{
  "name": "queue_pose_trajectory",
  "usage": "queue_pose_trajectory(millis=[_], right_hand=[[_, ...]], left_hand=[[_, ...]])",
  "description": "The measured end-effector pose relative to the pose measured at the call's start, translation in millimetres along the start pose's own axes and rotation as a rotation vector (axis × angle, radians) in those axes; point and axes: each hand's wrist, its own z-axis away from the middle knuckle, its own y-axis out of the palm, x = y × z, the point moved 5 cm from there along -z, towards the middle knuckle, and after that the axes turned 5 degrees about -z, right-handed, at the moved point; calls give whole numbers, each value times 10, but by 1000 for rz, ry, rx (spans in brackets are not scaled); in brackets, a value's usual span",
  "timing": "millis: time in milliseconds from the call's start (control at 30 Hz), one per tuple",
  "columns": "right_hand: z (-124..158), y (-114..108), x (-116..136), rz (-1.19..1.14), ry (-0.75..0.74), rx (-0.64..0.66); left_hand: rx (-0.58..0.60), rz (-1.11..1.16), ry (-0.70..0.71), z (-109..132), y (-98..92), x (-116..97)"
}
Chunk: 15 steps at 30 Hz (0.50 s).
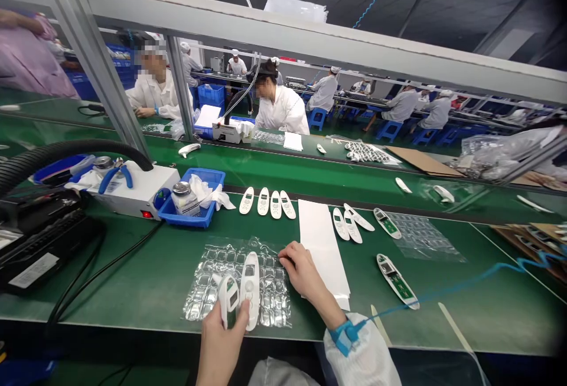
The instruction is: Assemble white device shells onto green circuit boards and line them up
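Note:
My left hand (220, 341) is closed around a white handheld device (229, 298) with a small screen, held upright over a sheet of bubble wrap (208, 282). A long white front shell (250, 285) stands beside it against my thumb. My right hand (302, 268) rests on the right edge of the bubble wrap, fingers curled and pinching its corner, next to a white paper sheet (321, 241). A blue wrist strap (345, 334) with a coiled blue cord (487, 273) is on my right wrist.
Several white shells (268, 203) lie in a row behind the wrap, more shells (349, 223) and green circuit boards (396, 279) to the right. A blue tray (170, 211) with a jar and cloth, a white box (133, 194) and a black hose (66, 152) stand left. Other workers sit beyond the conveyor.

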Motion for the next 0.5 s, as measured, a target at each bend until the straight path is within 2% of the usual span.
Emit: queue_pose_trajectory(millis=[367, 500], right_hand=[[-77, 19, 4, 3, 8, 41], [-27, -54, -35, -54, 4, -44]], left_hand=[[73, -85, -24, -103, 5, 101], [88, -87, -41, -100, -1, 74]])
